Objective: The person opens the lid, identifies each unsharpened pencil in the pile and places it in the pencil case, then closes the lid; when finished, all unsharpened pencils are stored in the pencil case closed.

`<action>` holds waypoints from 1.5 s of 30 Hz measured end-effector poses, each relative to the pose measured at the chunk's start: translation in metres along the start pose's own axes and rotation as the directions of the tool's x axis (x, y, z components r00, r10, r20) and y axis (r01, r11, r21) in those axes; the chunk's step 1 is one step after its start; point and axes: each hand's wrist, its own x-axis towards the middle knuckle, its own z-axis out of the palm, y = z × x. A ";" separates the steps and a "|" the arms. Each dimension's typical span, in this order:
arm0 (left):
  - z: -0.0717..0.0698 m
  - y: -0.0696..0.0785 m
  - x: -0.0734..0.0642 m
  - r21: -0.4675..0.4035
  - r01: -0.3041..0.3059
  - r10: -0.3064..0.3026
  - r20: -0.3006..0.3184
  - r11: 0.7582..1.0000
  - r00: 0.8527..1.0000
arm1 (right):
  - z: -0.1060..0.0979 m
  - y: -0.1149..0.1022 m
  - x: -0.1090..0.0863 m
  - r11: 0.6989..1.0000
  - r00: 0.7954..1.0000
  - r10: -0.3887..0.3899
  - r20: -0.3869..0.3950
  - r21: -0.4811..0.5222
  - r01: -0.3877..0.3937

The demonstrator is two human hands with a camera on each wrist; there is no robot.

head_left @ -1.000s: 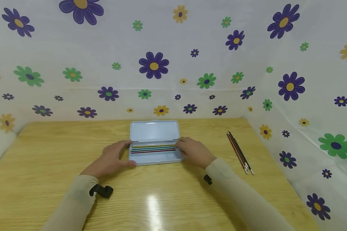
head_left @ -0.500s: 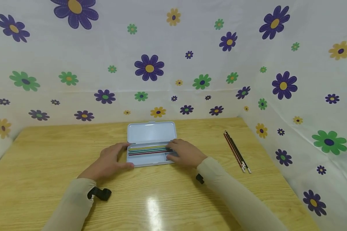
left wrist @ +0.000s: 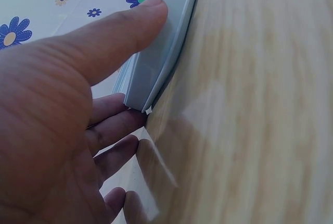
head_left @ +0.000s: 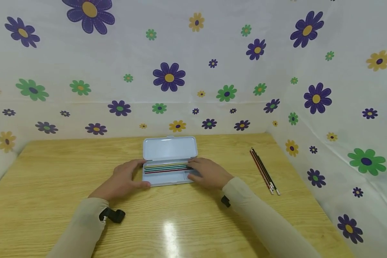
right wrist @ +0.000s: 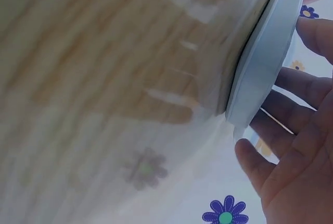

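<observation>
A light blue pencil case (head_left: 167, 179) lies with its lid (head_left: 170, 148) hinged back, in the middle of the table. Several coloured pencils (head_left: 164, 167), among them yellow, green and dark red, lie side by side in its rear compartment. My left hand (head_left: 120, 181) grips the case's left end, thumb at the front corner and fingers at the side; the left wrist view shows the thumb against the front wall. Over the right end is my right hand (head_left: 211, 173), its fingers loosely bent at the pencils' ends and its thumb over the small front compartment. Its fingertips are partly hidden.
Several dark and red pencils (head_left: 264, 172) with white ends lie in a bundle on the wooden table (head_left: 142, 229), to the right. A white flower-print cloth (head_left: 238, 71) stands behind the table and along its right side.
My right hand has shifted a little left and its thumb has come over the small front compartment. The left hand stays at the case's left end. The head view has shifted slightly.
</observation>
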 end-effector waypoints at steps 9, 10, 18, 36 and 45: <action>0.002 0.000 0.001 0.014 -0.010 0.010 -0.002 1.000 1.000 | -0.007 0.028 -0.050 0.969 0.958 0.247 -0.147 0.018 -0.247; 0.002 -0.001 0.001 0.018 -0.013 0.013 -0.003 1.000 1.000 | -0.008 0.035 -0.060 0.952 0.939 0.307 -0.154 0.035 -0.305; -0.001 0.000 0.000 0.012 -0.002 0.002 -0.001 1.000 1.000 | -0.016 0.090 -0.133 0.770 0.748 0.637 -0.183 0.141 -0.622; -0.001 0.005 -0.001 0.003 -0.010 0.010 0.005 1.000 1.000 | -0.014 0.110 -0.150 0.778 0.766 0.629 -0.135 0.092 -0.622; 0.000 0.002 0.000 0.018 -0.009 0.009 0.009 1.000 1.000 | -0.016 0.104 -0.145 0.823 0.812 0.568 -0.137 0.099 -0.559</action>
